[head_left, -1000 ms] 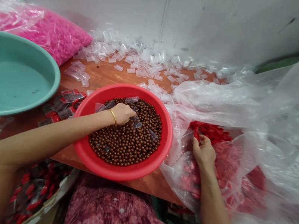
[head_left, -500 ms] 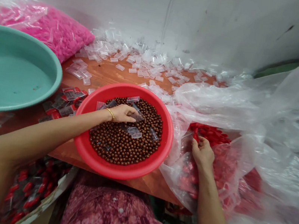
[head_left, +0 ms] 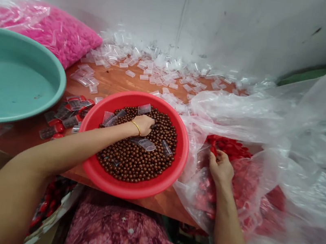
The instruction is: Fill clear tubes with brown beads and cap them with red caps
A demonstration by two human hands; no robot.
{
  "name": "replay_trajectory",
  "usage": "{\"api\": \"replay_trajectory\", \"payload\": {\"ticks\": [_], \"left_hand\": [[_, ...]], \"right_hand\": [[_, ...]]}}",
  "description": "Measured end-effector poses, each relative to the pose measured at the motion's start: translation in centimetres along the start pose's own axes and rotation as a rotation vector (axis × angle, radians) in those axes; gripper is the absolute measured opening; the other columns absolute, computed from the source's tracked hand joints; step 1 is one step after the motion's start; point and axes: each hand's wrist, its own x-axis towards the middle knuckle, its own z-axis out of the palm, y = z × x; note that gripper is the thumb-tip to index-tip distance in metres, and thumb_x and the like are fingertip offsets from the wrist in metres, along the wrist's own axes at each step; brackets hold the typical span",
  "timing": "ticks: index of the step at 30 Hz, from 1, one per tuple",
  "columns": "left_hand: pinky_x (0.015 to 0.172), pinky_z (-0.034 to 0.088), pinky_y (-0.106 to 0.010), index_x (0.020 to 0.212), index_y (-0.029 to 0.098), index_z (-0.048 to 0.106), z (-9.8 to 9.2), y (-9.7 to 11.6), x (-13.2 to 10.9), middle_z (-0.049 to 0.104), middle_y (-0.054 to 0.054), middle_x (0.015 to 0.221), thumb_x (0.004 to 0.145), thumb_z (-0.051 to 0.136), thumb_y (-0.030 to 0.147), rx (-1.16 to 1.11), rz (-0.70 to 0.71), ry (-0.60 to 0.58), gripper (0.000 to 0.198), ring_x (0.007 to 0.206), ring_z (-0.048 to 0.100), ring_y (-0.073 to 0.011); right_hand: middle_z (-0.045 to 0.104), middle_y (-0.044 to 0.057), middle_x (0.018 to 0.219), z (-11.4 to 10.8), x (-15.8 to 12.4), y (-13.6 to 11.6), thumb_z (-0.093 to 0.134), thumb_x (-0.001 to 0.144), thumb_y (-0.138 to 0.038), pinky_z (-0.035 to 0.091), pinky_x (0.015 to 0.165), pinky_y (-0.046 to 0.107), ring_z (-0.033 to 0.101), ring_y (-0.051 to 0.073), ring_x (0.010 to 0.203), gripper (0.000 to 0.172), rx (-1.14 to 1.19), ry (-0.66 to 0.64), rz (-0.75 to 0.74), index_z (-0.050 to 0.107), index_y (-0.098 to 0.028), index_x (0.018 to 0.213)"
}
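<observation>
A red basin (head_left: 94,164) on the wooden table holds many small brown balls (head_left: 134,163) and a few clear plastic tubes (head_left: 147,144). My left hand (head_left: 144,125) reaches into the basin, fingers curled down among the balls at the far side; what they hold is hidden. A gold bangle sits on that wrist. My right hand (head_left: 220,167) rests inside a big clear plastic bag (head_left: 288,133) of red caps (head_left: 230,146), fingers bent on the caps and the bag's film.
A teal basin (head_left: 12,77) stands at the left, with a pink-filled bag (head_left: 59,35) behind it. Several clear tubes (head_left: 159,70) litter the table along the white wall. Filled red-capped tubes (head_left: 68,111) lie between the basins, more in a box (head_left: 49,211) below.
My left hand moved slightly forward and dug its fingers down into the balls, leaving a clear tube lying on them. My right hand stayed put in the bag.
</observation>
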Motion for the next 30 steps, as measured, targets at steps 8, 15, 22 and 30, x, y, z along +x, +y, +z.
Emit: {"api": "replay_trajectory", "payload": {"ticks": [8,15,22,30], "left_hand": [[0.087,0.047,-0.029,0.103,0.009,0.061,0.6,-3.9,-1.1,0.069,-0.008,0.101,0.074,0.062,0.023,-0.876,0.180,0.085,0.032,0.089,0.063,-0.0146],[0.082,0.049,-0.031,0.095,0.012,0.056,-0.2,-2.8,-5.5,0.067,-0.006,0.088,0.061,0.077,0.030,-1.484,0.179,0.006,0.044,0.082,0.065,-0.0148],[0.064,0.049,-0.023,0.087,0.012,0.052,-0.3,-0.2,-7.2,0.066,-0.002,0.077,0.066,0.074,0.027,-1.588,0.093,-0.055,0.034,0.061,0.063,-0.0086],[0.061,0.047,-0.021,0.083,0.012,0.049,0.7,-0.4,-7.0,0.060,0.005,0.067,0.064,0.069,0.012,-1.439,0.073,0.036,0.027,0.058,0.057,-0.0060]], "right_hand": [[0.063,0.007,0.085,0.3,-0.5,-0.4,0.056,0.066,-0.043,0.048,0.072,0.034,0.059,0.019,0.075,0.038,0.541,0.114,0.019,0.053,-0.017,0.093],[0.031,-0.011,0.052,-4.3,-3.3,-4.5,0.065,0.060,-0.049,0.034,0.040,0.021,0.025,0.004,0.037,0.037,1.047,-0.301,0.103,0.054,-0.019,0.080],[0.036,-0.010,0.048,-6.8,-5.8,-12.2,0.073,0.061,-0.041,0.027,0.036,0.020,0.026,0.003,0.037,0.035,1.023,-0.378,-0.151,0.046,-0.020,0.063],[0.049,-0.006,0.057,-4.4,-7.0,-19.3,0.064,0.069,-0.041,0.034,0.046,0.020,0.040,0.007,0.049,0.024,0.847,-0.560,-0.473,0.057,-0.018,0.073]]}}
